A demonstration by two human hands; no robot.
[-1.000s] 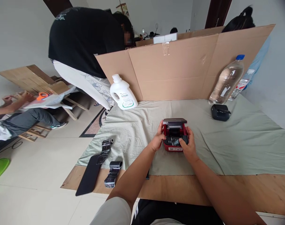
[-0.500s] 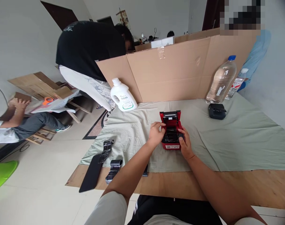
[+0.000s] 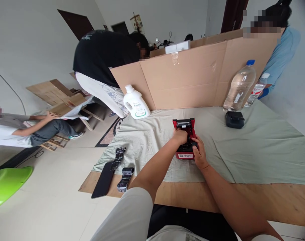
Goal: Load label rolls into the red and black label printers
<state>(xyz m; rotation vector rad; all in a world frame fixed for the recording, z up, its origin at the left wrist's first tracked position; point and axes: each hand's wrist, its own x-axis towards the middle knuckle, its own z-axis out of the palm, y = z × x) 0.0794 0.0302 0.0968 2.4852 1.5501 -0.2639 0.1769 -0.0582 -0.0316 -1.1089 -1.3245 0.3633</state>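
A small red and black printer point(image 3: 184, 156), its lid point(image 3: 184, 124) raised, sits on the cloth in front of me. My left hand point(image 3: 180, 136) is inside the open compartment with its fingers curled down. Whatever those fingers hold is hidden behind the hand. Along the printer's right side, my right hand point(image 3: 199, 152) grips the casing with thumb and fingers. To the left lie a strip of black film on a small roll point(image 3: 119, 156) and a second curled black roll point(image 3: 126, 177). A flat dark slab point(image 3: 103, 180) rests under the first strip, jutting past the table edge.
A tall cardboard sheet point(image 3: 182, 80) stands behind the table. Near it are a white jug point(image 3: 136, 103), a large clear bottle point(image 3: 239, 87), a smaller bottle point(image 3: 257, 90) and a black case point(image 3: 234, 119). People are beyond the cardboard and at the left. Pale green cloth point(image 3: 263, 150) covers the table.
My left hand has moved right and deeper into the printer, from its left rim over the black film inside. The right hand stays on the casing. The view has shifted slightly left.
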